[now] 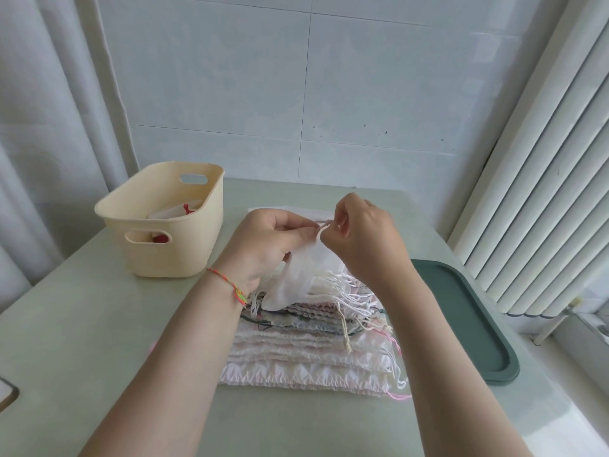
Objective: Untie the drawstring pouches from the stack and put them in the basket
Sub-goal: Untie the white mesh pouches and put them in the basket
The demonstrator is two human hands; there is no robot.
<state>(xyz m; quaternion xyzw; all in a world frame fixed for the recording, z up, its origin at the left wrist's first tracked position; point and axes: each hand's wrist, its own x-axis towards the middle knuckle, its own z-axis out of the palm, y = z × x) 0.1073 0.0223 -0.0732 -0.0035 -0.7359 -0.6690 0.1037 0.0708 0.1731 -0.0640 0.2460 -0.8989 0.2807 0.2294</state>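
A sheer white drawstring pouch hangs in the air above the stack of pouches, which lies flat in the middle of the table. My left hand pinches the pouch's gathered top. My right hand pinches the knotted white drawstring right beside the left fingers. The cream plastic basket stands at the left, apart from both hands. Inside it lies a white pouch with a red string.
A dark green tray lies at the right of the stack, near a white radiator. The pale green table meets a tiled wall behind. A flat dark-edged object shows at the left edge.
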